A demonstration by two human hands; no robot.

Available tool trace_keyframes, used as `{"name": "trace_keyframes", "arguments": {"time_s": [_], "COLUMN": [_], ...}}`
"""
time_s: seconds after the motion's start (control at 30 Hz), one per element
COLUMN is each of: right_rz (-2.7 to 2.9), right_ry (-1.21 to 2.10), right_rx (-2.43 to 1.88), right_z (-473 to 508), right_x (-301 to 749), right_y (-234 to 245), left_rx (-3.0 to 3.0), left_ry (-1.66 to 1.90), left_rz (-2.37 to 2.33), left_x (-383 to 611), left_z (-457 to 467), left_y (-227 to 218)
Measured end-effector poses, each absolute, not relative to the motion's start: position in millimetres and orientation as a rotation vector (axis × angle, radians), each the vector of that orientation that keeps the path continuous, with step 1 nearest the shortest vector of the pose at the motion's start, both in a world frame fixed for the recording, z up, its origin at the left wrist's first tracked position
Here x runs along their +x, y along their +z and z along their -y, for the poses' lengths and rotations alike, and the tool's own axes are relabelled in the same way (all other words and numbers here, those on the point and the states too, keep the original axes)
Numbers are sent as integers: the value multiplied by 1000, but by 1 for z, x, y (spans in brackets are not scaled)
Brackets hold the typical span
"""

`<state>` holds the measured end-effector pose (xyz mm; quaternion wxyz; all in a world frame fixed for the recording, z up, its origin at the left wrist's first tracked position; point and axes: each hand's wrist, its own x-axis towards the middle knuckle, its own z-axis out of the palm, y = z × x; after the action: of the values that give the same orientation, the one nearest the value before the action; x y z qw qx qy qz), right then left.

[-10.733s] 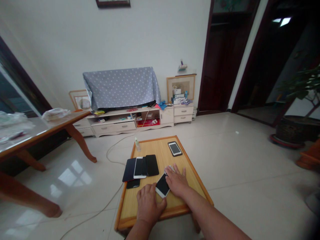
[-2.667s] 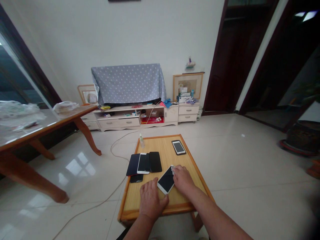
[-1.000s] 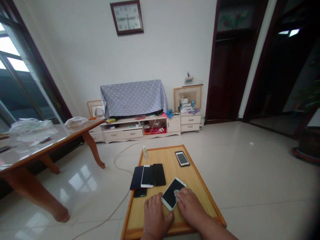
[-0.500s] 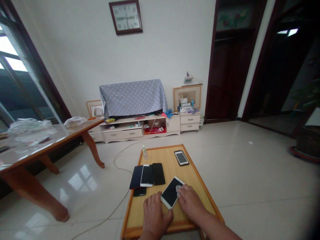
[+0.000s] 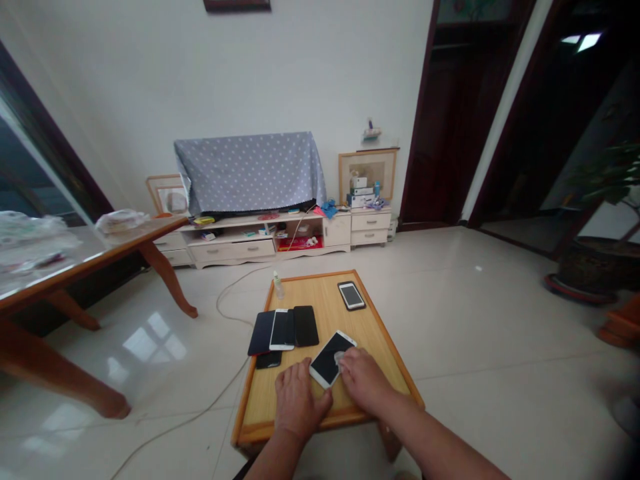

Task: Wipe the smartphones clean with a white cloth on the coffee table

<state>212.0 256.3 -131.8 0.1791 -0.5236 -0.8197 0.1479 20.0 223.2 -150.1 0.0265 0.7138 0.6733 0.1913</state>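
A white phone with a dark screen (image 5: pixel 331 358) lies slanted on the small wooden table (image 5: pixel 350 327). My left hand (image 5: pixel 297 400) lies on the table with its thumb against the phone's near corner, pinning it. My right hand (image 5: pixel 363 379) is closed over a small white cloth (image 5: pixel 341 357) pressed on the phone's screen. Three dark phones (image 5: pixel 284 329) lie side by side to the left, with a smaller black phone (image 5: pixel 269 360) below them. Another white phone (image 5: pixel 351 295) rests near the table's far edge.
A small spray bottle (image 5: pixel 277 285) stands at the table's far left corner. A white cable (image 5: pixel 220 393) runs over the tiled floor. A larger wooden table (image 5: pixel 75 267) is at the left, a TV stand (image 5: pixel 260 240) at the wall, a potted plant (image 5: pixel 595 267) at the right.
The view has tipped down, so the wall clock has left the frame. My right hand has shifted the cloth slightly across the phone's screen. My left hand still pins the phone.
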Motion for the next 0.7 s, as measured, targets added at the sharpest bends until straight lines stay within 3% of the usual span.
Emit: {"name": "trace_keyframes", "arguments": {"time_s": [0.7], "right_rz": [2519], "right_ry": [457], "right_rx": [-1367], "right_z": [-244], "right_x": [172], "right_y": [-121], "left_rx": [2217], "left_ry": [629], "left_rz": [-2062], "left_x": [13], "left_z": [-225], "left_y": [-157]}}
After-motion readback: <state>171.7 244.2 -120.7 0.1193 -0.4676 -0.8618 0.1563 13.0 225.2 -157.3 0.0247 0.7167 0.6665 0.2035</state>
